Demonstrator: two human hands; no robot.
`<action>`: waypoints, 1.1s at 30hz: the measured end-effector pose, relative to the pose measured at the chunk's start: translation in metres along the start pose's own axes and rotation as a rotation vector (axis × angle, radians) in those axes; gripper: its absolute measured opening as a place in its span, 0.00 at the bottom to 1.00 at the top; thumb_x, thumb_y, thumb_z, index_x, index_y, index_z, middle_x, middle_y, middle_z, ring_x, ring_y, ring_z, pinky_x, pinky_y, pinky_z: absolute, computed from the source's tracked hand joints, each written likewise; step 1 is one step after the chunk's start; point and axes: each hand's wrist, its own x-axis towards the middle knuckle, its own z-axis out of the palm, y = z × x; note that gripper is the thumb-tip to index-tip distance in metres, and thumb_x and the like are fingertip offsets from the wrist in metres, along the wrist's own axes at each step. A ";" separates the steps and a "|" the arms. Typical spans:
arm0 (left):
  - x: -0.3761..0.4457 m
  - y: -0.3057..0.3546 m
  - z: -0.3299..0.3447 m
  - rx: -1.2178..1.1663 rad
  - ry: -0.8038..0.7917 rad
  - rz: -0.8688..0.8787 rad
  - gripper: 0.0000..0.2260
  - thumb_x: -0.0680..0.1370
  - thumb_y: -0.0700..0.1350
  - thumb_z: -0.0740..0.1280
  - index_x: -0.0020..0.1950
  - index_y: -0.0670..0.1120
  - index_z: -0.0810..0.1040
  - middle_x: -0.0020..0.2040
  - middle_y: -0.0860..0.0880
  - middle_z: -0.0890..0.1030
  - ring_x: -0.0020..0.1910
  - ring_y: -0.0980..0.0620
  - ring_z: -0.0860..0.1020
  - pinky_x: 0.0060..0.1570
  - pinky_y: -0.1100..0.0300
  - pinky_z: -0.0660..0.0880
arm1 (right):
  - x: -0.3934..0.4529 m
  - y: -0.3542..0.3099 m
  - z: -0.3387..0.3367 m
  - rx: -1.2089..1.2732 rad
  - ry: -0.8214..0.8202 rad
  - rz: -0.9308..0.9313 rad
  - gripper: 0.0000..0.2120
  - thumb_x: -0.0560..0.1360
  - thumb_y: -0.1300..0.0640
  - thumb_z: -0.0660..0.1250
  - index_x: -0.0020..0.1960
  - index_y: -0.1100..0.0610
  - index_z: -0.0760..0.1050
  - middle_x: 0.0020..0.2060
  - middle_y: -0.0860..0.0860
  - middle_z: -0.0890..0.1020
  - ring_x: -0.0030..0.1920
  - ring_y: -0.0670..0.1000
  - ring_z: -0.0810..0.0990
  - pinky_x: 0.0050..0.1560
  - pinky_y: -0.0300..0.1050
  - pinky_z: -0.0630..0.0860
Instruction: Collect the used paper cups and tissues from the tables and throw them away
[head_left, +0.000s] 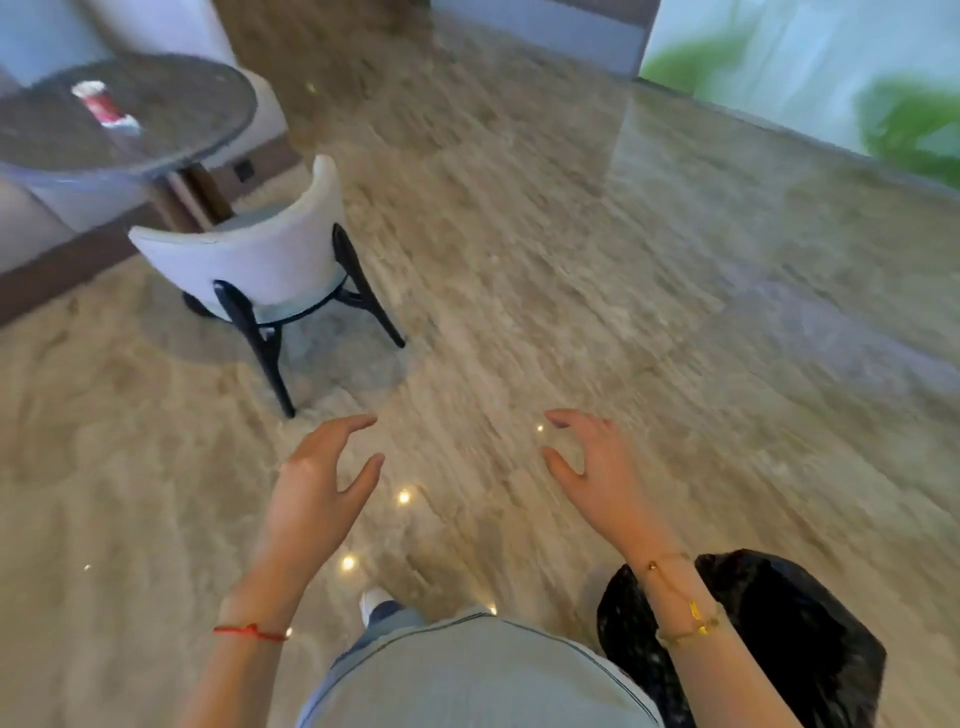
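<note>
Both the left hand (317, 478) and right hand (597, 467) hang loosely spread and empty, while the red paper cup (101, 106) on the distant round dark table (197, 104) could tip under a hasty grab.

Head view, blurred by motion. Left hand (322, 478) and right hand (597, 467) both held out in front over the polished beige marble-pattern floor (571, 260), fingers loosely spread and slightly curved, holding nothing, well apart from each other. Thin red string bracelet (249, 631) on left wrist, gold chain bracelet (685, 621) on right wrist. Black plastic rubbish bag (779, 634) hangs low right, beside the right forearm. Upper left: round dark speckled stone table (171, 119) with a red-and-white paper cup (101, 106) on it, looks tipped but too blurred to be sure. White upholstered chair with black legs (260, 260) just beside the table. Grey shirt (467, 675) at bottom, one white shoe (374, 603) visible.
</note>
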 end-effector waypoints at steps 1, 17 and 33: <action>-0.002 -0.019 -0.017 0.005 0.023 -0.029 0.18 0.76 0.45 0.70 0.65 0.48 0.76 0.62 0.52 0.78 0.59 0.52 0.77 0.58 0.62 0.70 | 0.013 -0.020 0.015 0.008 -0.019 -0.036 0.17 0.77 0.52 0.66 0.65 0.53 0.73 0.60 0.48 0.78 0.62 0.51 0.72 0.62 0.42 0.66; -0.013 -0.240 -0.211 0.128 0.351 -0.450 0.17 0.77 0.48 0.69 0.66 0.51 0.74 0.62 0.53 0.77 0.62 0.52 0.76 0.57 0.65 0.68 | 0.166 -0.292 0.210 0.115 -0.334 -0.466 0.17 0.76 0.48 0.66 0.65 0.48 0.72 0.55 0.40 0.75 0.62 0.44 0.71 0.62 0.37 0.67; 0.173 -0.420 -0.361 0.167 0.486 -0.636 0.17 0.78 0.50 0.68 0.66 0.53 0.73 0.62 0.54 0.77 0.61 0.53 0.76 0.55 0.64 0.68 | 0.432 -0.504 0.376 0.150 -0.466 -0.663 0.17 0.76 0.52 0.67 0.65 0.48 0.72 0.58 0.43 0.76 0.61 0.44 0.70 0.59 0.35 0.63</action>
